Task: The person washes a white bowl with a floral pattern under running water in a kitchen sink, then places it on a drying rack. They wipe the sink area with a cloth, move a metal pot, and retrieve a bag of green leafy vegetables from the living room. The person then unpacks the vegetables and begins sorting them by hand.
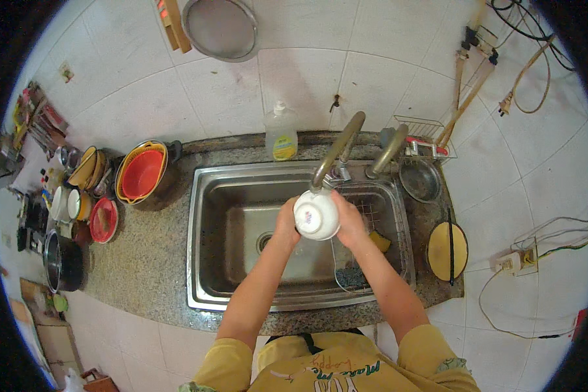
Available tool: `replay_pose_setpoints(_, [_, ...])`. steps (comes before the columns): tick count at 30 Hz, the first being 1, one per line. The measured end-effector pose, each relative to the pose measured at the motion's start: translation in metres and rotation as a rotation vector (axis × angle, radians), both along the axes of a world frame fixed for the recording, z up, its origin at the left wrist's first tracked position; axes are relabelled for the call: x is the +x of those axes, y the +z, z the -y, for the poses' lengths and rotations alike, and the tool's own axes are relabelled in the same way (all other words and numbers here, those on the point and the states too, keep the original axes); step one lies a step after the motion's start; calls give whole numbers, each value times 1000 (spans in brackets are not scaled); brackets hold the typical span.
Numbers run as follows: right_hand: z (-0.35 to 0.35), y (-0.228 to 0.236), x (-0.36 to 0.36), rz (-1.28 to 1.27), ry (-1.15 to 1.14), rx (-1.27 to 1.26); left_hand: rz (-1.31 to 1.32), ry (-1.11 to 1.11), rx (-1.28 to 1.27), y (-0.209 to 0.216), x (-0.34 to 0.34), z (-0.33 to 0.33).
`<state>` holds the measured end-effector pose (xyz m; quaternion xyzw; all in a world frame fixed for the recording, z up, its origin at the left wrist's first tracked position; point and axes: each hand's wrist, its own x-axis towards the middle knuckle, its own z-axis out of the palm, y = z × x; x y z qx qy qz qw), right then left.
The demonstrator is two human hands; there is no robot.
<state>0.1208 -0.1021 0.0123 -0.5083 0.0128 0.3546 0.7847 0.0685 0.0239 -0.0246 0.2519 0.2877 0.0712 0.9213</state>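
Observation:
A white bowl [316,214] is held up over the sink, its round foot turned toward me. My left hand [287,221] is closed on the bowl's left side, and my right hand [349,222] grips its right side. Right above the bowl's far rim is the end of the curved faucet [337,151]; whether water runs cannot be made out. Beneath my hands lies the steel sink [232,264], with a drain [264,242] partly showing left of the bowl. Close to my right forearm, a yellow sponge [379,242] and a dark scouring pad [351,277] rest in a rack.
A clear soap bottle [281,136] stands behind the sink. Left on the counter are a red basket [143,174], a red dish [104,221] and a black pot [62,262]. At the right sit a metal bowl [419,181] and a round yellowish board [441,251] under a black stick.

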Motion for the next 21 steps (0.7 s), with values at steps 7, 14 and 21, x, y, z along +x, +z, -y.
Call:
replay_pose_setpoints(7, [-15, -3, -6, 475, -165, -446, -196, -7, 1363, 43, 8, 31])
replay_pose_setpoints(14, [-13, -2, -9, 524, -262, -531, -238, -256, 1646, -4, 28, 3])
replay_pose_setpoints(21, [-18, 8, -4, 543, -271, -506, 84, 184, 1938, 41, 6, 37])
